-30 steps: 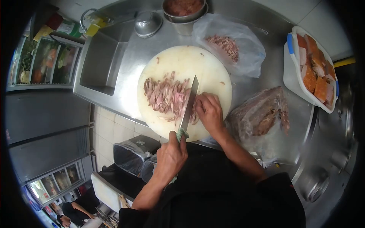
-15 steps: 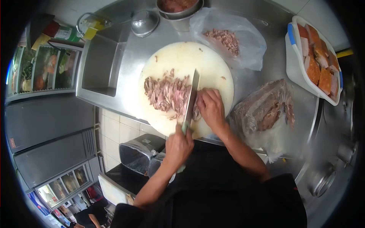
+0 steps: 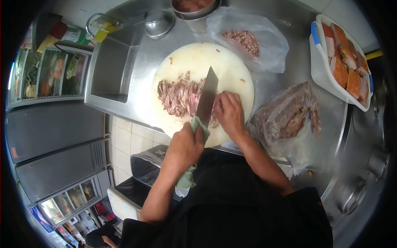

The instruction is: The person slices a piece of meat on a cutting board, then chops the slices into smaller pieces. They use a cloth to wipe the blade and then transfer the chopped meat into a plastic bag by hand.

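My left hand (image 3: 185, 144) is closed around the handle of a cleaver (image 3: 207, 96), with a green cloth (image 3: 200, 125) wrapped at the grip. The cleaver's broad blade leans over a pile of sliced meat (image 3: 177, 97) on a round white chopping board (image 3: 194, 56). Right beside the blade, my right hand (image 3: 228, 112) has its fingers curled down on the uncut end of the meat, which is mostly hidden under them. Small scraps lie scattered on the board.
A plastic bag with diced meat (image 3: 244, 41) lies behind the board. To the right are a bag of large meat pieces (image 3: 285, 111) and a white tub (image 3: 320, 70) of roasted pork slabs. A sink (image 3: 111, 74) is at left, metal bowls (image 3: 158, 25) at the back.
The cleaver has risen and tilted, so more of its blade face shows. My left hand has shifted left and toward me, exposing more cloth. My right hand has barely moved.
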